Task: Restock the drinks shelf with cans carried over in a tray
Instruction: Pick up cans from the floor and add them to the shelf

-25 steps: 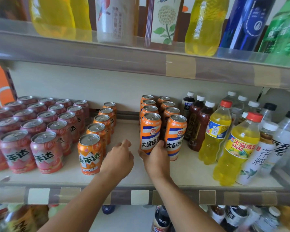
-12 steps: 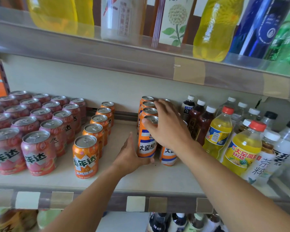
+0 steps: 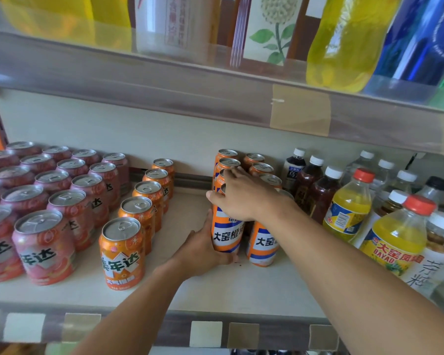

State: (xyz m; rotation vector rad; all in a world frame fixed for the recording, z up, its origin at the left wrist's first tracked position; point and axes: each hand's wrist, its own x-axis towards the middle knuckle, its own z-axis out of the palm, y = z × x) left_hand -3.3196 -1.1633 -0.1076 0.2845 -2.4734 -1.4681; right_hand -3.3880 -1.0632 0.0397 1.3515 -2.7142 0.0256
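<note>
At centre frame the left hand point(image 3: 203, 248) cups the base of the front tall orange can point(image 3: 227, 233), while the right hand point(image 3: 241, 196) grips its top; a shove could topple the slim row behind. On the shelf point(image 3: 190, 285), every can is sealed, as are the capped bottles point(image 3: 349, 208) at right. No tray shows.

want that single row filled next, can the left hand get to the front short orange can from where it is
Probably yes: the left hand holds the tall can's base, and only bare shelf separates it from the short orange can.
</note>
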